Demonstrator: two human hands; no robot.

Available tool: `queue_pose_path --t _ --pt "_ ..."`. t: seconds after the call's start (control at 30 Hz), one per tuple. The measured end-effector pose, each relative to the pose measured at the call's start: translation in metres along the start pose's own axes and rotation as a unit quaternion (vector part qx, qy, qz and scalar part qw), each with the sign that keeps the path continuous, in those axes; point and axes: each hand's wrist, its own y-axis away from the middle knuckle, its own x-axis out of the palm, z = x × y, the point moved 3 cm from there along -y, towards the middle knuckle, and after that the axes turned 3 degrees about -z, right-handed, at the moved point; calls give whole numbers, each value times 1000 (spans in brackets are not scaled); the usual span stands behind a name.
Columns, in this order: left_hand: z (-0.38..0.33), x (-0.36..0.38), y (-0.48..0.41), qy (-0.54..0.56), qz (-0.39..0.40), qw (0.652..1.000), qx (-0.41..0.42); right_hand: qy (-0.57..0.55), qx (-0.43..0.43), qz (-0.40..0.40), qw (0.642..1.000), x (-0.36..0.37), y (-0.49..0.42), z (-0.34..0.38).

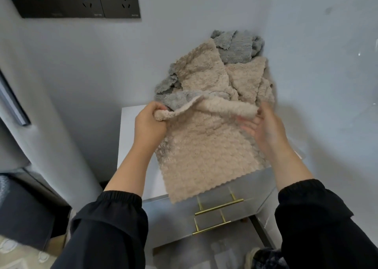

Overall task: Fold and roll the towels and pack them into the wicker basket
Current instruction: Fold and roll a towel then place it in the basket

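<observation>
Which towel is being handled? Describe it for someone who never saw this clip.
Start at the white cabinet with gold drawer handles. At its back lie heaped towels, grey and beige; the beige towel before them is the only one spread flat, overhanging the front edge, its far edge gripped by the left hand.

Soft, cool, even light, shadows faint. Right hand (263, 125) smears with motion blur. Wide lens bends the edges; near-left corner sits dim, glare specks at far right.
</observation>
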Motion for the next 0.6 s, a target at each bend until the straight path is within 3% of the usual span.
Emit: queue_pose_path --t 0.13,0.23,0.5,0.6 --pt "2 2 12 -55 175 983 -9 45 57 -41 997 -20 -3 -18" --pt "-2 -3 24 -98 203 973 44 97 50 -71 992 -30 1 -23" --pt "-12 -17 52 -98 304 946 52 16 45 -152 987 -41 9 -16" --pt "-9 -15 60 -140 345 926 56 235 0 -145 961 -53 8 -20"
